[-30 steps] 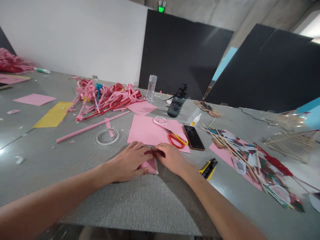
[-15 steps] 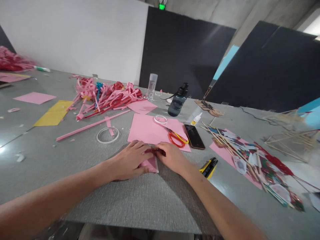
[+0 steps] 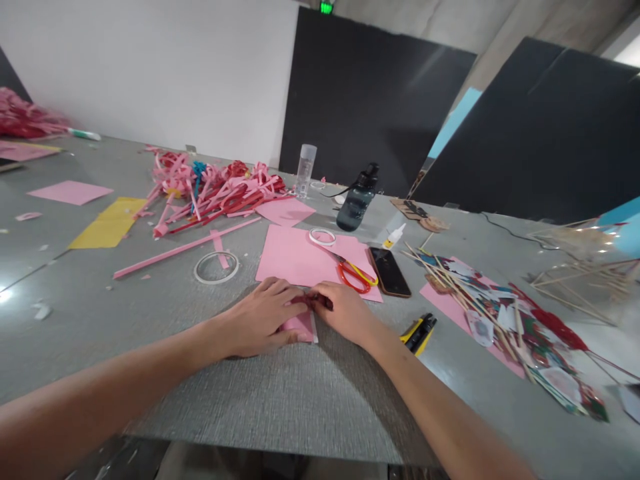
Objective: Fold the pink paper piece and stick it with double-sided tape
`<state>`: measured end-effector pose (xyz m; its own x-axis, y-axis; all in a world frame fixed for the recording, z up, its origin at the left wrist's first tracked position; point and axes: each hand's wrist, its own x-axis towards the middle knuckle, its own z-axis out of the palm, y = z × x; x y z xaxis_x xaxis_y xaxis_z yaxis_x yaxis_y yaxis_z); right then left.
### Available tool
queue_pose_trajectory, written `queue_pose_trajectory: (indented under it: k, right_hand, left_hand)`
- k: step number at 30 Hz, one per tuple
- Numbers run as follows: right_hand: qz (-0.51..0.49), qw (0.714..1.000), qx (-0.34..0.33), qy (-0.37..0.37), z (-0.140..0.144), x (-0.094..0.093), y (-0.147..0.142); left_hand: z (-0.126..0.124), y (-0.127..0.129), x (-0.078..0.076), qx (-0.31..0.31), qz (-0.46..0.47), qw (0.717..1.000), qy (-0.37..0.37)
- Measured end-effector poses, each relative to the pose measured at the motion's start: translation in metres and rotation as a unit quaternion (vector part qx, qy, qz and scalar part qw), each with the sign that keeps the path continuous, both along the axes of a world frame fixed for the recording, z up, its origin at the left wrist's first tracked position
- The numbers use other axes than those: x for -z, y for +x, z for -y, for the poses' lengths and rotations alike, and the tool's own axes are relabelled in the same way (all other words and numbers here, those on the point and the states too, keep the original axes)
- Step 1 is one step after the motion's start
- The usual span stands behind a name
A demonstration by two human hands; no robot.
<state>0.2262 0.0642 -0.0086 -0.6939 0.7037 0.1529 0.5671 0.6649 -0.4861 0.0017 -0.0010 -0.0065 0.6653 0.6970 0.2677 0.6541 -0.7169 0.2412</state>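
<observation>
My left hand (image 3: 265,317) lies over a small piece of pink paper (image 3: 301,325) at the table's near side, its fingers and thumb holding the paper down. A whitish strip runs along the paper's right edge. My right hand (image 3: 343,312) is closed, with thumb and fingertips pinched at the paper's upper right corner, touching the left fingertips. What exactly those fingertips hold is partly hidden. Just beyond the hands lies a larger pink sheet (image 3: 287,250), bearing scissors (image 3: 357,277) with red and yellow handles and a small white tape roll (image 3: 323,237).
Left of the sheet lie a larger tape roll (image 3: 216,281) and a long pink strip (image 3: 165,260). A utility knife (image 3: 419,333), phone (image 3: 390,272) and glue bottle (image 3: 395,237) lie to the right. Behind stand a dark bottle (image 3: 357,203) and a heap of paper strips (image 3: 215,190).
The view has shifted very slightly. Both hands keep nearly the same place and grip on the pink paper.
</observation>
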Motion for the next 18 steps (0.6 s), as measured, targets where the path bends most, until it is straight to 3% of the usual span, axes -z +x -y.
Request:
queue_pose_trajectory:
  k: [18]
  right_hand:
    - [0.007, 1.0, -0.007, 0.002, -0.0003, -0.0005, -0.0011]
  left_hand:
    - [0.0008, 0.0009, 0.0019, -0.004, 0.014, 1.0, -0.001]
